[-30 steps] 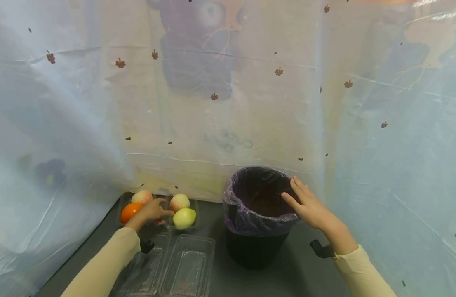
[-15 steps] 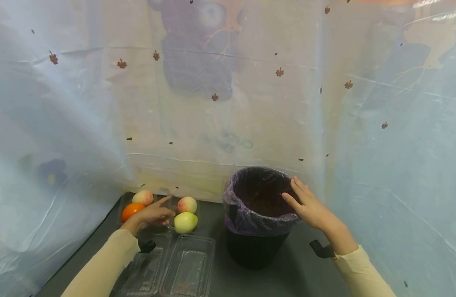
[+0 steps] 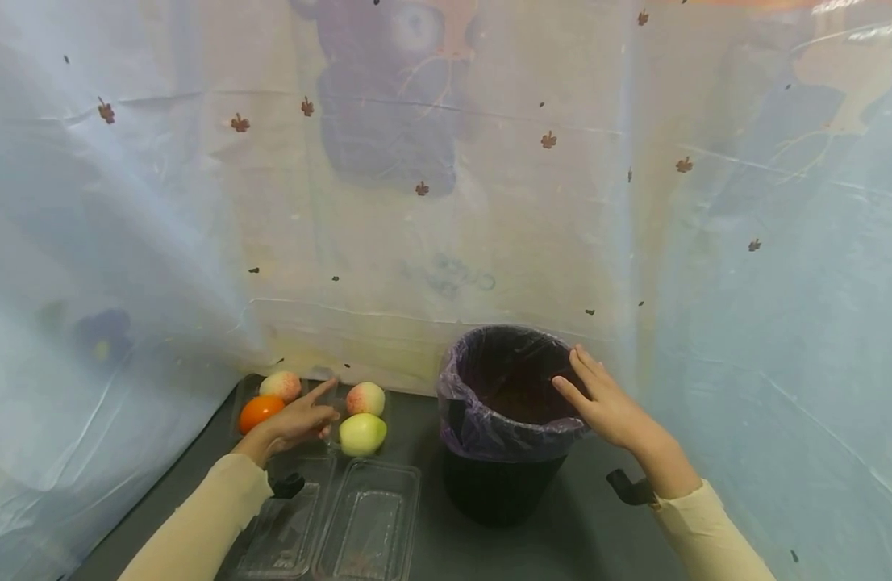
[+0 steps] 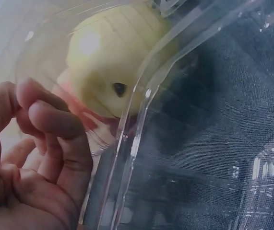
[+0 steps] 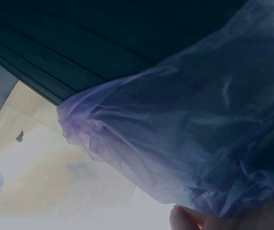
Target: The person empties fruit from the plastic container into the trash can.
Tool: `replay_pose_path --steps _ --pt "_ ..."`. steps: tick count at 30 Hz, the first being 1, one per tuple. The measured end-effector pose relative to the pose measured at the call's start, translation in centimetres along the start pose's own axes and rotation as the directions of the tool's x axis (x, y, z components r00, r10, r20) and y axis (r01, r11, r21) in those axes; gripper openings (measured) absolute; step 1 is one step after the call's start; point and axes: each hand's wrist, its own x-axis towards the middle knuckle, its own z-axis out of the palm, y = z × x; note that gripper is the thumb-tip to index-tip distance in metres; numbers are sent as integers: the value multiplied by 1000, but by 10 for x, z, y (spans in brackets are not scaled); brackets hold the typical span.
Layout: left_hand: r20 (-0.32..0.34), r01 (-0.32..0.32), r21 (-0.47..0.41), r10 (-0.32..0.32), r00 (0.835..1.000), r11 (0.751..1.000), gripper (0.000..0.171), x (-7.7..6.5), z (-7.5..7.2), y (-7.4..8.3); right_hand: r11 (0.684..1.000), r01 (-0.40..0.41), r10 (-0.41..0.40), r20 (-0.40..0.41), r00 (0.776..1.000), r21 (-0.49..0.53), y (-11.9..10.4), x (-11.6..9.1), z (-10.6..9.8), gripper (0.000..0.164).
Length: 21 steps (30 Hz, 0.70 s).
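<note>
In the head view my left hand (image 3: 299, 421) is between two clear plastic containers, its index finger stretched forward and its other fingers loosely bent. Just right of it, a peach (image 3: 365, 399) and a yellow-green fruit (image 3: 362, 436) share one container. The left wrist view shows the bent fingers (image 4: 60, 120) beside that container's clear wall (image 4: 139, 103), with the yellow-green fruit (image 4: 113, 62) behind the plastic. Spread straight, the fingers of my right hand (image 3: 611, 407) lie along the right rim of a black bin (image 3: 489, 488) lined with a purple bag (image 3: 464, 424).
Another container at the back left holds an orange fruit (image 3: 260, 414) and a second peach (image 3: 281, 386). In front lie two clear plastic containers, one on the left (image 3: 282, 532), the other to its right (image 3: 369, 524). A printed plastic sheet (image 3: 446, 242) closes off the back and sides.
The peach and yellow-green fruit beside my left hand have shifted slightly right. The left index finger has straightened forward. My right hand stays at the bin rim.
</note>
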Motion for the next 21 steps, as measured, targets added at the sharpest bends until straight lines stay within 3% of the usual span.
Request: replay_pose_path --steps 15,21 --pt "-76 -143 -45 139 987 989 89 -11 0 16 1000 -19 19 20 1000 6 0 -1 -2 86" --pt "-93 -159 -65 152 984 985 88 -18 2 28 1000 -19 19 27 999 3 -1 0 -2 86"
